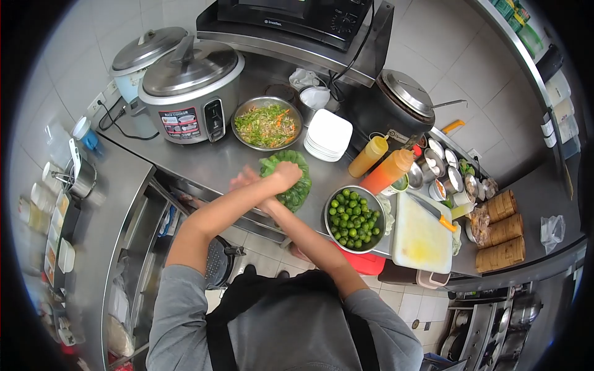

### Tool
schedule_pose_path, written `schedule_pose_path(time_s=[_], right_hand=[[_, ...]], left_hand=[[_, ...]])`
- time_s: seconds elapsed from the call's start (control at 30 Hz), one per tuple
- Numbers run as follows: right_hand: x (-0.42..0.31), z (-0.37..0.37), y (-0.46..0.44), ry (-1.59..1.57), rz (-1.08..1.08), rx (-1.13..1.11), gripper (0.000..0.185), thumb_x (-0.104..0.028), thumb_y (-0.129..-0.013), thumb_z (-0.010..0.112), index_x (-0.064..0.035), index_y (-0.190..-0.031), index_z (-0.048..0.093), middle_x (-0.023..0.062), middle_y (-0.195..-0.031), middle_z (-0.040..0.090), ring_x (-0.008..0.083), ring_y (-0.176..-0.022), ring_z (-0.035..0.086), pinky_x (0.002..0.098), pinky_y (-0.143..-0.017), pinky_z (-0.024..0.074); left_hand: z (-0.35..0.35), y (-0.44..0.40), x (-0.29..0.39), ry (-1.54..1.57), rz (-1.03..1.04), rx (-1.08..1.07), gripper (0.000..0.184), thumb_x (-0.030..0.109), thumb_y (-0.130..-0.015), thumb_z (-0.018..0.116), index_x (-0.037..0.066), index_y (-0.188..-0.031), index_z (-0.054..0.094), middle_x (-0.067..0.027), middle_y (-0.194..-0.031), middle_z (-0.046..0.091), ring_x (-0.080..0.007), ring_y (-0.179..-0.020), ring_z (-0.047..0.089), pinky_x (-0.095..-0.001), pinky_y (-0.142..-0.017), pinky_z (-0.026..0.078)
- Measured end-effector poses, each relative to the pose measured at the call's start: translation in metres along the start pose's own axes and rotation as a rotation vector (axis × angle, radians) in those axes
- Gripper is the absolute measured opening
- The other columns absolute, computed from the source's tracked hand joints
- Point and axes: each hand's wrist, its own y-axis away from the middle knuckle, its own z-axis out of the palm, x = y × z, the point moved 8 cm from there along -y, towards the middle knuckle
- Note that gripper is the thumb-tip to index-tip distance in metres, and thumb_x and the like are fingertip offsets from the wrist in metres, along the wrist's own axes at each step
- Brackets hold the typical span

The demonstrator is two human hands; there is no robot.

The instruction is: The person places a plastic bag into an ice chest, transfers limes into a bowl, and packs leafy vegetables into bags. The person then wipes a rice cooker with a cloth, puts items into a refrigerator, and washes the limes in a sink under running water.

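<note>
My forearms cross over the steel counter. My left hand [287,175] is closed at a green bundle [297,193] that looks like leaves in clear plastic; its fingers are pressed together on it. Left of the bundle, my right hand [245,179] is smeared by motion, so its fingers and anything in them are unclear. Just behind stands a steel bowl of shredded vegetables [266,123]. A stack of white square dishes [328,135] is to the right of the bundle, and a steel bowl of green limes [354,219] sits nearer my body.
A rice cooker [190,93] stands at the back left. Yellow [369,156] and orange [388,170] squeeze bottles are beside the limes. A knife [433,211] lies on a white cutting board [423,238]. Farther right are wooden boxes [502,230]. The counter's front edge is close.
</note>
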Motion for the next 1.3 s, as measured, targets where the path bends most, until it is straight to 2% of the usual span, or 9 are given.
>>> schedule_pose_path(time_s=[0.1, 0.2, 0.3, 0.4, 0.5, 0.73, 1.0, 1.13, 1.3], right_hand=[[-0.030, 0.056, 0.083, 0.664, 0.438, -0.976, 0.035, -0.023, -0.087, 0.051, -0.0026, -0.116, 0.049, 0.0119, -0.101, 0.058, 0.0172, -0.087, 0.057, 0.0285, -0.072, 0.0480], [-0.125, 0.060, 0.098, 0.534, 0.329, -1.011, 0.029, -0.016, -0.083, 0.055, 0.0028, -0.105, 0.056, 0.0116, -0.091, 0.063, 0.0157, -0.073, 0.063, 0.0194, -0.063, 0.0492], [-0.197, -0.007, 0.027, 0.465, -0.061, -0.197, 0.029, -0.016, -0.075, 0.064, -0.0007, -0.099, 0.060, 0.0085, -0.084, 0.064, 0.0116, -0.068, 0.059, 0.0222, -0.057, 0.0463], [-0.170, -0.066, -0.035, 1.267, -0.291, -0.096, 0.025, -0.016, -0.069, 0.070, -0.0016, -0.089, 0.065, 0.0060, -0.077, 0.064, 0.0096, -0.064, 0.058, 0.0225, -0.055, 0.0453], [-0.132, -0.092, -0.064, 1.194, 0.093, -0.052, 0.021, -0.016, -0.063, 0.073, -0.0023, -0.077, 0.066, 0.0052, -0.067, 0.063, 0.0109, -0.060, 0.058, 0.0233, -0.055, 0.0458], [-0.135, -0.150, -0.058, 1.392, -0.195, 0.176, 0.012, -0.013, -0.065, 0.070, -0.0037, -0.065, 0.062, 0.0036, -0.055, 0.055, 0.0114, -0.051, 0.049, 0.0264, -0.050, 0.0408], [-0.141, -0.127, 0.067, 1.109, -0.422, 0.719, 0.034, -0.021, -0.074, 0.068, -0.0013, -0.057, 0.045, -0.0004, -0.048, 0.036, 0.0063, -0.049, 0.031, 0.0264, -0.042, 0.0283], [-0.121, -0.114, 0.077, 0.927, -0.389, 0.772, 0.027, -0.018, -0.077, 0.064, -0.0004, -0.062, 0.050, -0.0001, -0.050, 0.044, 0.0046, -0.048, 0.039, 0.0243, -0.042, 0.0318], [-0.120, -0.122, 0.089, 0.698, -0.331, 0.806, 0.021, -0.017, -0.079, 0.062, 0.0006, -0.069, 0.056, 0.0024, -0.053, 0.053, 0.0062, -0.049, 0.050, 0.0232, -0.043, 0.0358]], left_hand=[[0.003, 0.003, 0.012, -0.114, 0.137, -0.017, 0.017, 0.011, -0.077, 0.050, 0.009, -0.077, 0.067, -0.0104, -0.079, 0.065, -0.0244, -0.076, 0.064, -0.0324, -0.060, 0.051], [0.008, 0.003, 0.010, 0.074, 0.095, -0.206, 0.016, 0.012, -0.076, 0.051, 0.010, -0.076, 0.067, -0.0093, -0.077, 0.065, -0.0235, -0.074, 0.064, -0.0318, -0.058, 0.051], [0.015, 0.004, 0.017, -0.131, 0.214, -0.008, 0.013, 0.013, -0.073, 0.052, 0.010, -0.071, 0.065, -0.0081, -0.075, 0.062, -0.0220, -0.067, 0.063, -0.0322, -0.052, 0.048], [0.014, 0.009, 0.020, -0.204, 0.279, 0.080, 0.012, 0.013, -0.070, 0.053, 0.008, -0.067, 0.064, -0.0069, -0.073, 0.060, -0.0211, -0.063, 0.062, -0.0330, -0.049, 0.047], [0.008, 0.015, 0.009, -0.172, 0.261, 0.179, 0.012, 0.014, -0.069, 0.053, 0.008, -0.065, 0.063, -0.0048, -0.077, 0.058, -0.0199, -0.067, 0.061, -0.0330, -0.051, 0.048], [-0.035, 0.034, -0.011, -0.016, 0.422, 0.535, 0.005, 0.012, -0.065, 0.058, 0.007, -0.065, 0.057, -0.0018, -0.093, 0.045, -0.0171, -0.084, 0.048, -0.0259, -0.064, 0.046], [0.030, 0.020, -0.080, 1.199, 0.060, 0.568, 0.013, 0.006, -0.063, 0.065, 0.003, -0.068, 0.053, -0.0043, -0.075, 0.055, -0.0174, -0.069, 0.054, -0.0297, -0.065, 0.043], [0.050, 0.018, -0.076, 1.303, -0.219, 0.516, 0.010, 0.005, -0.066, 0.062, 0.003, -0.073, 0.055, -0.0012, -0.069, 0.053, -0.0111, -0.060, 0.046, -0.0263, -0.059, 0.041], [0.022, 0.023, -0.051, 1.405, -0.125, 0.448, 0.018, 0.007, -0.075, 0.059, 0.012, -0.091, 0.064, 0.0033, -0.089, 0.048, -0.0069, -0.062, 0.040, -0.0211, -0.058, 0.036]])
